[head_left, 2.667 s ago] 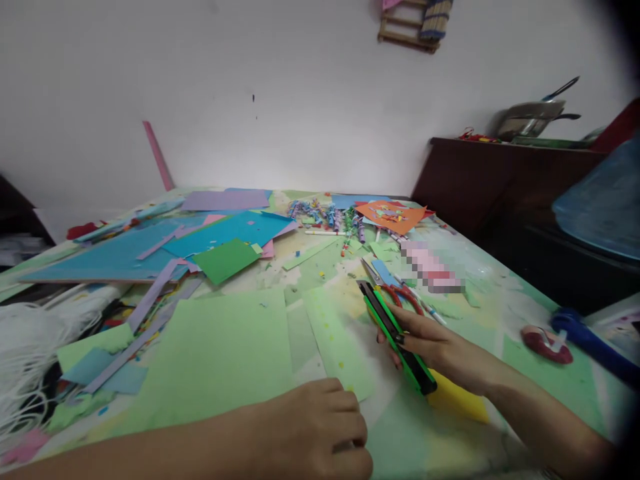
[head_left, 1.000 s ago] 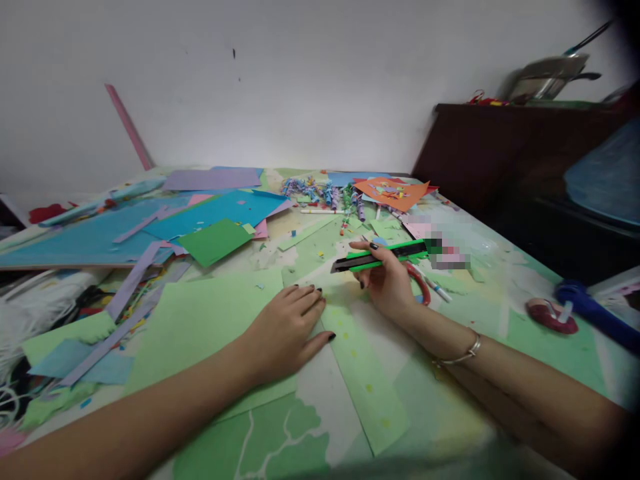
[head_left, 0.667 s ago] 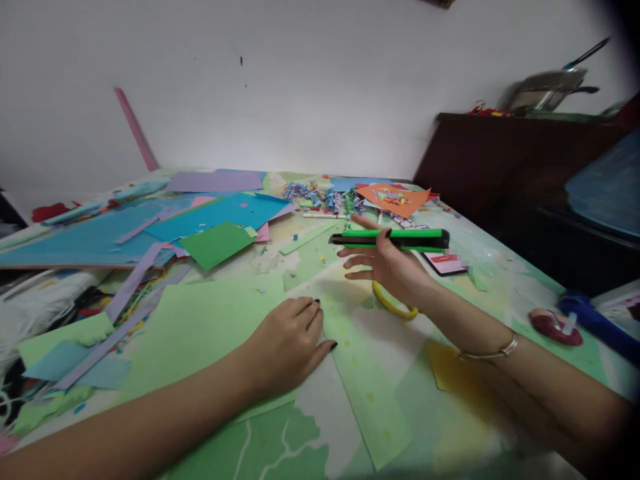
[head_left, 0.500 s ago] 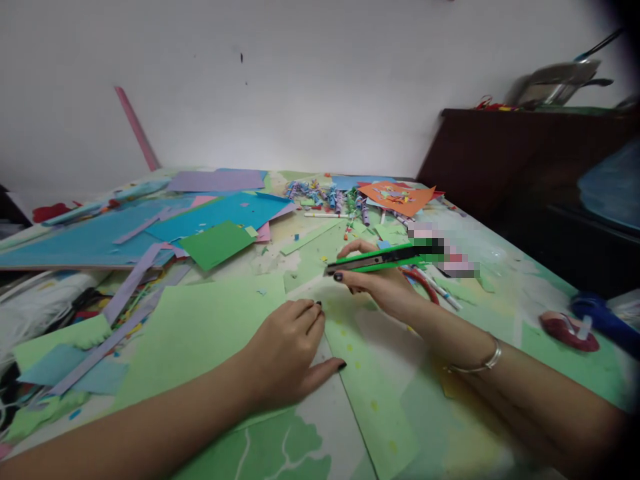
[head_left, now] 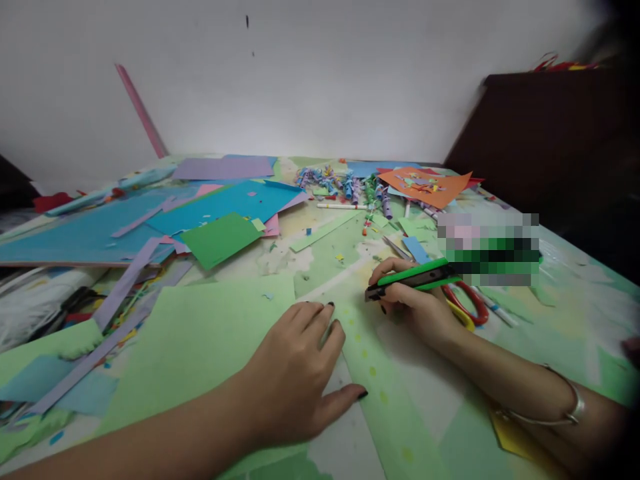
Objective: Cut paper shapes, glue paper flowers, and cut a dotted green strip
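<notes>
My left hand (head_left: 305, 367) rests palm down, thumb spread to the side, over the right part of a light green paper sheet (head_left: 200, 333). My right hand (head_left: 420, 307) grips a green and black box cutter (head_left: 433, 275), its front end pointing left towards the table; I cannot tell whether the blade is out. Scissors with red and yellow handles (head_left: 473, 303) lie just behind that hand, partly hidden by it. Between my hands runs a light green strip with yellow dots (head_left: 373, 371).
Dark green (head_left: 223, 240) and blue paper (head_left: 235, 207) lie at the back left, above purple strips (head_left: 127, 280). Curled paper pieces (head_left: 350, 183) and an orange sheet with scraps (head_left: 425, 185) lie near the wall. A dark cabinet (head_left: 545, 133) stands at the right.
The view has turned, so the scene sits further right or lower. My right hand keeps the box cutter, now tilted with its front end lower. My left hand stays on the paper.
</notes>
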